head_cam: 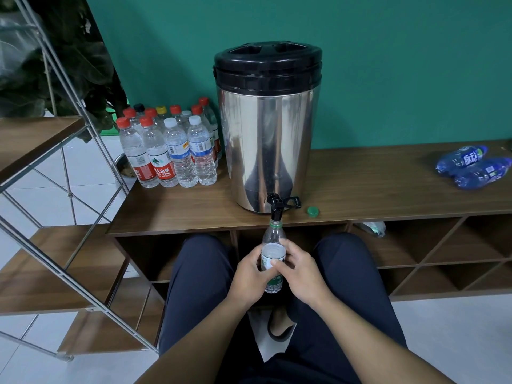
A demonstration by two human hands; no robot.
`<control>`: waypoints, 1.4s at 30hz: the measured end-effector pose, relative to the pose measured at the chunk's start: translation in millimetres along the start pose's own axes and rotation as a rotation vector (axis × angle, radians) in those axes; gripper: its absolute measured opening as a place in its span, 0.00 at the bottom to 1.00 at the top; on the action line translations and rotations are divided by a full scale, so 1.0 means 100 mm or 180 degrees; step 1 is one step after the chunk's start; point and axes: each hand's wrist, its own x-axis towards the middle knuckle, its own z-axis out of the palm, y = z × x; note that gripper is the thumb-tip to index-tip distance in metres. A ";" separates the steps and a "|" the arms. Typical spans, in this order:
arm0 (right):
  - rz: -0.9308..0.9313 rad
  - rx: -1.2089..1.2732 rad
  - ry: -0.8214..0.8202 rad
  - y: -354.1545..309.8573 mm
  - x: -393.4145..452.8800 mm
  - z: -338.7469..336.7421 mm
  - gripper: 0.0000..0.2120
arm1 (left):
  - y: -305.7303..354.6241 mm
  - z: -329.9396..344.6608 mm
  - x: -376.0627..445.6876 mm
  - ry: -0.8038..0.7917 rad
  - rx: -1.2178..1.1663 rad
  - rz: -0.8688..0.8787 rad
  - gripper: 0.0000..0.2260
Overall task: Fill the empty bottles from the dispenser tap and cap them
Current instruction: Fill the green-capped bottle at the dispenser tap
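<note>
Head view: at centre, just below the shelf edge, an uncapped clear bottle [273, 253] held upright, neck right under the black tap [276, 207] of the steel dispenser [267, 139]. Left hand [250, 275] wrapped round the bottle from 9 o'clock, fingers curled on the label. Right hand [300, 273] gripping it from 3 o'clock, thumb laid across the front. Cannot tell how much water is inside.

Just at 3 o'clock of the tap, a loose green cap [313, 211] lying on the wooden shelf top [374, 189], apart from the dispenser base. At 9 o'clock of the dispenser, a tight cluster of capped bottles [170, 151], most with red caps, some white, standing upright and close to its wall. Far out at 3 o'clock, two blue bottles [473, 166] lying on their sides, side by side. Below at 6 o'clock, knees in dark trousers [199, 273] either side of the hands. At 9 o'clock, a metal-framed rack [50, 245] with wooden boards.
</note>
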 end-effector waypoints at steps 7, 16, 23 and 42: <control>0.0024 0.0032 -0.0010 0.00 0.00 0.00 0.25 | -0.01 0.00 0.00 -0.0001 0.0001 -0.0030 0.21; 0.0009 0.0020 0.0024 -0.02 0.00 0.01 0.26 | -0.02 0.00 0.01 0.0013 0.0037 -0.0040 0.21; 0.0031 0.0094 0.0003 -0.02 -0.01 0.00 0.25 | -0.02 0.00 0.01 0.0005 0.0066 -0.0050 0.21; 0.0013 0.0091 -0.0083 0.02 0.01 -0.01 0.23 | -0.02 0.00 0.00 0.0054 0.0151 -0.0040 0.21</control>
